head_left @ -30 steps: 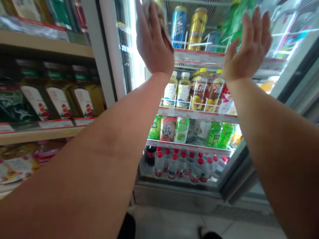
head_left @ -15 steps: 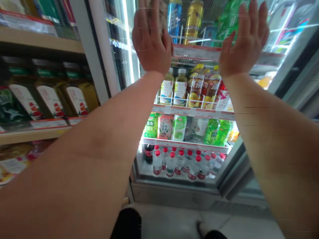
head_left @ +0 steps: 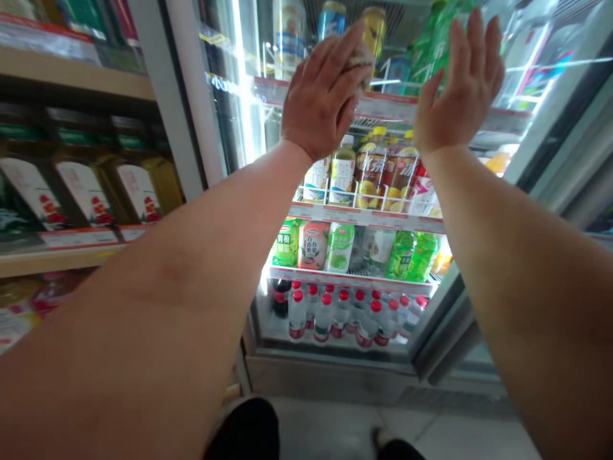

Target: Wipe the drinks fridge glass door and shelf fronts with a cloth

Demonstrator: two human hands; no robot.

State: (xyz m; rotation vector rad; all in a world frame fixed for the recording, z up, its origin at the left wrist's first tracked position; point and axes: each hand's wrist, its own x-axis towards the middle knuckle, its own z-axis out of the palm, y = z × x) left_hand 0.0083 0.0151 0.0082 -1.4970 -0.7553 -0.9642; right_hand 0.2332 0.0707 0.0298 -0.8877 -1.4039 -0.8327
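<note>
My left hand (head_left: pixel 322 96) is closed around a crumpled grey-beige cloth (head_left: pixel 360 61), which shows past the fingers. It is in front of the upper shelf of a lit drinks fridge, close to a gold can (head_left: pixel 375 29) and a blue can (head_left: pixel 331 20). My right hand (head_left: pixel 460 89) is raised with its fingers stretched and thumb apart, and nothing shows in it. Behind it stand green bottles (head_left: pixel 433 48); whether it touches them I cannot tell. The upper shelf's price rail (head_left: pixel 390 107) runs between the two hands.
Below are bottled teas (head_left: pixel 371 167), cartons (head_left: pixel 313 246) and several red-capped water bottles (head_left: pixel 323 319). The fridge's frame (head_left: pixel 450 332) borders the right side. On the left, a shelf (head_left: pixel 71 255) carries bottles of yellowish liquid (head_left: pixel 138 176).
My left hand has moved right and slightly down with the cloth, uncovering a pale can at the upper left. My right hand has shifted slightly left and stays spread.
</note>
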